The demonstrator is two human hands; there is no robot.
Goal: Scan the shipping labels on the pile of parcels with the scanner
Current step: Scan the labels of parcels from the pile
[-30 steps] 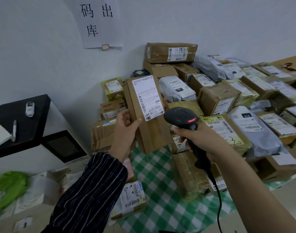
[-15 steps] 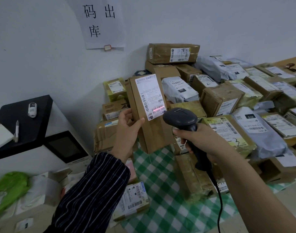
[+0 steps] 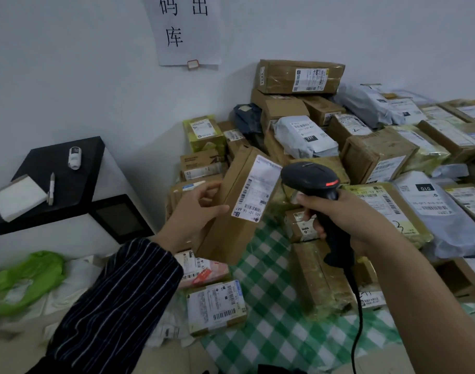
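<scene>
Above the checked cloth (image 3: 271, 306), left hand (image 3: 196, 211) grips a box (image 3: 231, 217), right hand (image 3: 339, 214) clasps the scanner (image 3: 312, 182); scanning seems underway, next likely aiming at its label (image 3: 254, 188).

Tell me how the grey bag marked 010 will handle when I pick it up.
The grey bag looks soft: its film is wrinkled and bulges unevenly, so it will probably flop rather than stay flat. The smooth plastic may be slippery to grip. It lies flat, so rolling seems unlikely.

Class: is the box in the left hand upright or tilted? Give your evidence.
Tilted. The box in the left hand leans with its top toward the scanner; its long edges and label run slantwise.
</scene>
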